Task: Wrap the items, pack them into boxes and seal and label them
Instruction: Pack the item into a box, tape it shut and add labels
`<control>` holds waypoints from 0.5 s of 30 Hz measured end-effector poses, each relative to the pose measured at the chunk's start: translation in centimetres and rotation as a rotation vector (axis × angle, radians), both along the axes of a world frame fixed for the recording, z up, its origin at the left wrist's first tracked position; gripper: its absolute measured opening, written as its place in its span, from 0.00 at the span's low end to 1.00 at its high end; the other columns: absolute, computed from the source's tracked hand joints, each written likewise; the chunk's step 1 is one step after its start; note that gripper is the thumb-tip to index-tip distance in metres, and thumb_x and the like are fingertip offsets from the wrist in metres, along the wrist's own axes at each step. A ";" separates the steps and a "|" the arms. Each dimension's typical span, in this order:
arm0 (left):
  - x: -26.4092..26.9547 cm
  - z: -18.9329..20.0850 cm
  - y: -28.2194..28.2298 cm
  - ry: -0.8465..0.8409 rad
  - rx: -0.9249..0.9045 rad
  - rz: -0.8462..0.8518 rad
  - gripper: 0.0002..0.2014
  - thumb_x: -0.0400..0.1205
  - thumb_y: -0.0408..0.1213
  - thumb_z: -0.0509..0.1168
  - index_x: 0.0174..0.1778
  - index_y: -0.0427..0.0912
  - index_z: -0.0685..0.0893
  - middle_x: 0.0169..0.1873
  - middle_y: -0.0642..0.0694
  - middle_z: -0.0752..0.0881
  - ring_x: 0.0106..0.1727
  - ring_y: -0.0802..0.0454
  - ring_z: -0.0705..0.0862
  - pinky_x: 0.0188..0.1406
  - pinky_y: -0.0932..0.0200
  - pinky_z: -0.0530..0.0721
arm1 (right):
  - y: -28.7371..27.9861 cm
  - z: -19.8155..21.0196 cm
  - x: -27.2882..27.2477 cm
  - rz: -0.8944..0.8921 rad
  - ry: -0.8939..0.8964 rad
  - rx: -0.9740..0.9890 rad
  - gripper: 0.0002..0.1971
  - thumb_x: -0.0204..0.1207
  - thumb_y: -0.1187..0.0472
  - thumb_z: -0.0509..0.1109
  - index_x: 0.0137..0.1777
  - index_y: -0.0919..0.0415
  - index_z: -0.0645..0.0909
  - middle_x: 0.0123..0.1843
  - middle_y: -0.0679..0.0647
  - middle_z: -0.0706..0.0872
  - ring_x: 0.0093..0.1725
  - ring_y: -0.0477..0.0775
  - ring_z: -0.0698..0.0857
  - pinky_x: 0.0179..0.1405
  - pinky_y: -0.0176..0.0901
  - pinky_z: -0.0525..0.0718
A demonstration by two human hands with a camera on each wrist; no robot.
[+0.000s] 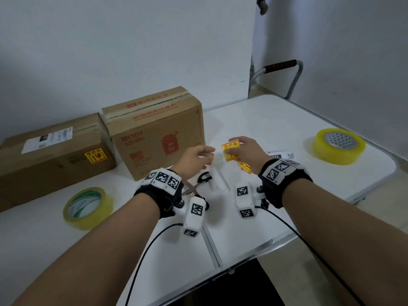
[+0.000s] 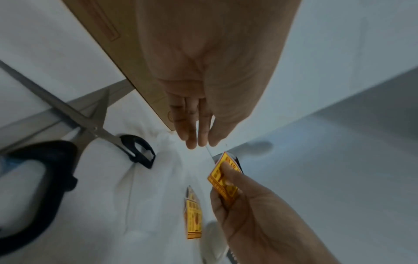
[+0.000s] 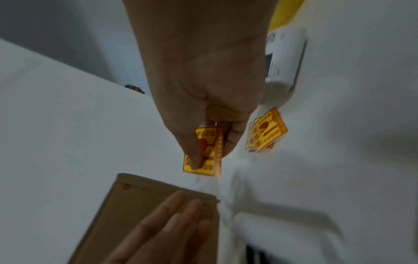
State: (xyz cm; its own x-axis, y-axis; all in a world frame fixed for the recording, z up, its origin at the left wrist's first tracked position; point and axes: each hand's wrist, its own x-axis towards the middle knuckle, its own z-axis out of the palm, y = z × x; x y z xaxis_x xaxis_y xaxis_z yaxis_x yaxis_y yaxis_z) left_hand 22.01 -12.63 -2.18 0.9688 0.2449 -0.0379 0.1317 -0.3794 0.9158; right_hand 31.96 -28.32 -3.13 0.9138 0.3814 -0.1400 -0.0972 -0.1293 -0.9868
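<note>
I see my right hand (image 1: 244, 151) pinching a small, shiny yellow sticker (image 1: 231, 151) above the white table (image 1: 276, 120), thumb curled on top. My left hand (image 1: 196, 157) floats just beside it, fingers (image 2: 192, 128) straight, holding nothing. More flat stickers (image 3: 265, 132) lie underneath. A square cardboard box (image 1: 159, 133) stands close behind.

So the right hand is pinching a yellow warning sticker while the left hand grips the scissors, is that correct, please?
Not quite: the left hand holds nothing, its fingers straight, as the left wrist view shows. The scissors lie on the table. The right hand does pinch the yellow warning sticker.
</note>
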 end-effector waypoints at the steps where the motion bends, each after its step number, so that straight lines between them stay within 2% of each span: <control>1: -0.5 0.1 0.2 -0.004 -0.057 0.036 0.13 0.85 0.34 0.67 0.65 0.39 0.84 0.53 0.45 0.86 0.49 0.55 0.85 0.42 0.71 0.83 | 0.6 0.4 -0.6 0.045 0.018 0.049 0.18 0.74 0.72 0.74 0.63 0.64 0.81 0.53 0.60 0.85 0.48 0.56 0.85 0.47 0.42 0.86; 4: -2.1 0.4 1.3 0.000 -0.167 0.109 0.12 0.84 0.38 0.69 0.60 0.37 0.86 0.46 0.46 0.87 0.46 0.56 0.85 0.41 0.70 0.84 | 2.8 0.9 -2.7 0.179 0.048 0.103 0.16 0.75 0.70 0.75 0.63 0.66 0.82 0.52 0.60 0.87 0.48 0.55 0.87 0.52 0.42 0.85; 10: -5.8 0.1 3.6 -0.083 -0.216 0.277 0.07 0.82 0.31 0.70 0.53 0.32 0.87 0.40 0.47 0.86 0.37 0.58 0.81 0.34 0.73 0.81 | 6.2 0.3 -5.9 0.347 0.105 0.096 0.14 0.81 0.73 0.65 0.66 0.68 0.76 0.47 0.57 0.84 0.45 0.51 0.84 0.48 0.40 0.84; 13: -7.5 -0.1 4.6 -0.071 -0.239 0.309 0.00 0.81 0.30 0.70 0.46 0.38 0.86 0.37 0.48 0.85 0.36 0.57 0.81 0.34 0.72 0.82 | 7.3 0.2 -7.1 0.294 0.109 0.095 0.04 0.82 0.70 0.66 0.55 0.64 0.78 0.43 0.56 0.84 0.40 0.48 0.84 0.39 0.34 0.83; 14: -8.1 -0.1 4.9 -0.059 -0.245 0.313 0.02 0.81 0.30 0.71 0.44 0.39 0.85 0.36 0.47 0.85 0.35 0.57 0.81 0.34 0.72 0.81 | 7.5 0.1 -7.4 0.272 0.099 0.093 0.02 0.82 0.68 0.67 0.50 0.62 0.78 0.41 0.55 0.84 0.39 0.48 0.83 0.39 0.34 0.82; 15: -8.6 -0.2 5.1 -0.047 -0.247 0.312 0.02 0.81 0.30 0.71 0.44 0.39 0.84 0.36 0.47 0.85 0.35 0.57 0.81 0.34 0.72 0.81 | 7.9 0.0 -7.7 0.262 0.088 0.092 0.03 0.82 0.67 0.68 0.46 0.61 0.79 0.40 0.55 0.84 0.38 0.48 0.82 0.41 0.34 0.82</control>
State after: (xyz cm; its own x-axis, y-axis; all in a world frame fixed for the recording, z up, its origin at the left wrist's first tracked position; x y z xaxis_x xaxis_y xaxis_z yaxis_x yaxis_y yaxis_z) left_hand 13.42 -7.48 -2.40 0.8517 0.5164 -0.0896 0.1615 -0.0958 0.9822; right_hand 24.29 -20.45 -3.17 0.7684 0.6174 -0.1685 -0.1586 -0.0713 -0.9848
